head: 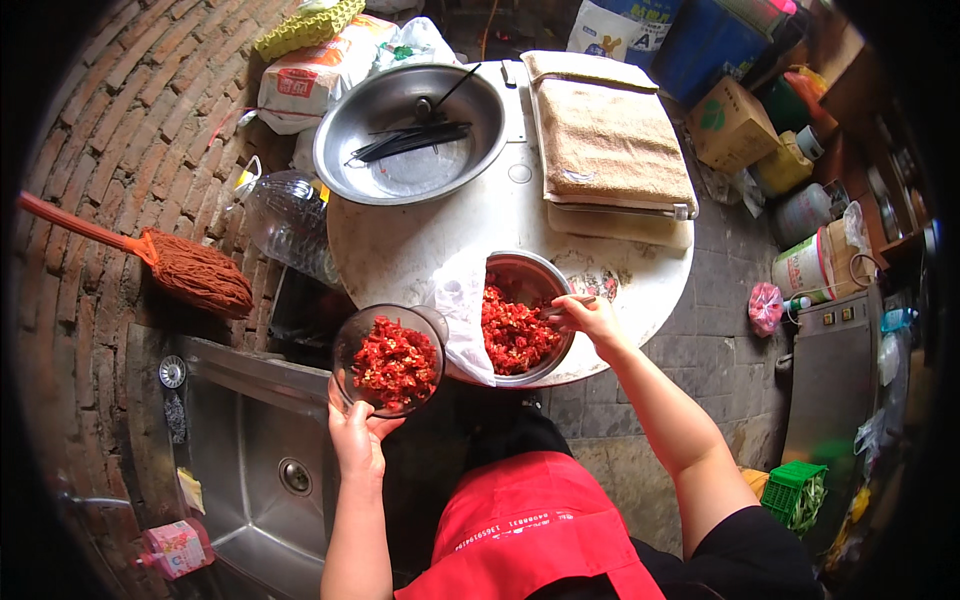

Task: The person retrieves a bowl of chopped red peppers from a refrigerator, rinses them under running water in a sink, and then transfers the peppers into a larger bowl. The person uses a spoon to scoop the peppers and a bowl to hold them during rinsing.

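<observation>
My left hand (pixel 361 435) holds a dark see-through bowl (pixel 343 379) with chopped red chillies (pixel 396 365) in it, between the sink and the round table. At the table's near edge stands a steel basin (pixel 546 266) with more chopped chillies (pixel 517 334). A white plastic bag (pixel 461 319) covers the basin's left part. My right hand (pixel 589 319) grips a metal utensil handle (pixel 570 304) at the basin's right side; the utensil's lower end is hard to make out among the chillies.
A large metal basin (pixel 337 161) with dark strips stands at the back left of the white table (pixel 480 225), beside a folded tan towel (pixel 607 135). A steel sink (pixel 262 450) lies at the left, an orange-red mop (pixel 199 277) beyond it. Boxes and a metal cabinet (pixel 832 367) line the right.
</observation>
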Available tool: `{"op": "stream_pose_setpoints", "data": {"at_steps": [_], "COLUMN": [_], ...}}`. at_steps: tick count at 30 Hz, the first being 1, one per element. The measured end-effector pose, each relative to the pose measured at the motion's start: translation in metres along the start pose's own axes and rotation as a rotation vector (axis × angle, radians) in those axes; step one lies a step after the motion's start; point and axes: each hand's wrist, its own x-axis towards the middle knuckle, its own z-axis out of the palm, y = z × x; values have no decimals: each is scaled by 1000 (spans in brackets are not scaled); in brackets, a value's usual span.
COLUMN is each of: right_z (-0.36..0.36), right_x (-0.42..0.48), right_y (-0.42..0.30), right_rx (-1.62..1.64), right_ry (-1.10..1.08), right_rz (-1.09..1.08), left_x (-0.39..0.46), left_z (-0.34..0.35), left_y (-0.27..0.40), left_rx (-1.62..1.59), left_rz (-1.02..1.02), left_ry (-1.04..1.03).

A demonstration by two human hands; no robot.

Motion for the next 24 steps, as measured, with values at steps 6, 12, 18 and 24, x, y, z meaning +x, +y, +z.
{"op": "stream_pose_setpoints", "data": {"at_steps": [6, 12, 18, 24], "right_z": [-5, -11, -7, 25], "right_x": [-8, -18, -40, -56], "right_y": [-17, -44, -99, -131], "right_rx": [60, 77, 52, 17], "right_ry": [-2, -5, -44, -166], "right_rz": [-6, -38, -120, -204], "left_x": [1, 4, 12, 13], "left_z": [9, 24, 37, 61], "left_y": [0, 1, -1, -8], "left_rx": [-3, 12, 71, 50], "left_rz": [1, 17, 37, -14], "left_ry": [-12, -12, -32, -98]}}
